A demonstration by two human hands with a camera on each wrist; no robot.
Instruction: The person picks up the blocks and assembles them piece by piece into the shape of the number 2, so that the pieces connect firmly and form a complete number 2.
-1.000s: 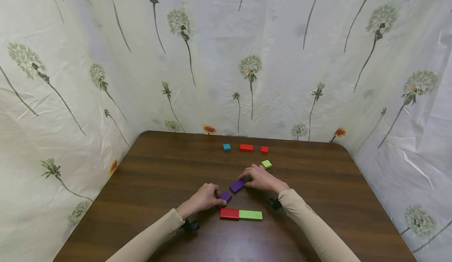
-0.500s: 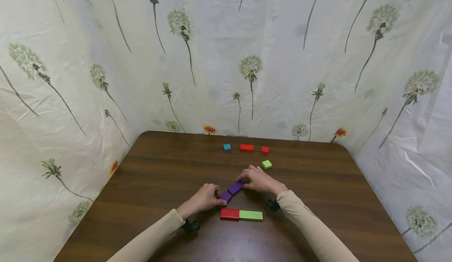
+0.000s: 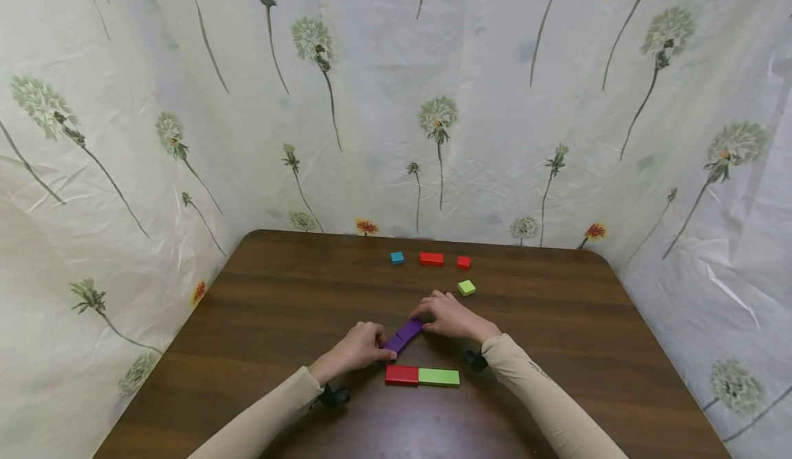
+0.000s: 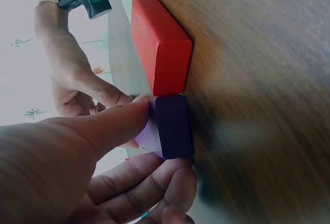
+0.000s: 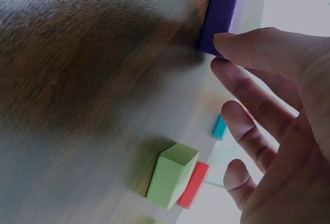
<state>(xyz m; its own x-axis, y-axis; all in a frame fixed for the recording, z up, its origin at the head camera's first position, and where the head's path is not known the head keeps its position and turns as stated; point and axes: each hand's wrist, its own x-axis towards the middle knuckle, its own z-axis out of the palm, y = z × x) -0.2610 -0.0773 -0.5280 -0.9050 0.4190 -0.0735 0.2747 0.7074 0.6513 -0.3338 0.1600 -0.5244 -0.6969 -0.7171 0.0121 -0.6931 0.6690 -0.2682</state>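
Two purple blocks lie end to end in a slanted line on the brown table (image 3: 297, 308). My left hand (image 3: 355, 349) pinches the nearer purple block (image 4: 174, 127) between thumb and fingers. At the far end, my right hand (image 3: 454, 317) grips the other purple block (image 3: 410, 330), with the thumb on its side in the right wrist view. Just in front of them, a red block (image 3: 401, 375) and a light green block (image 3: 439, 377) lie end to end. In the left wrist view the red block's corner looks very close to the nearer purple block; whether they touch I cannot tell.
Farther back lie a small light green block (image 3: 467, 287), a blue block (image 3: 397, 258), a longer red block (image 3: 431, 258) and a small red block (image 3: 463, 262). A flower-patterned curtain (image 3: 371, 102) hangs behind and beside the table.
My right hand has drawn its purple block toward me and to the left, so the gap between the two purple blocks has closed. My left hand has stayed in place.
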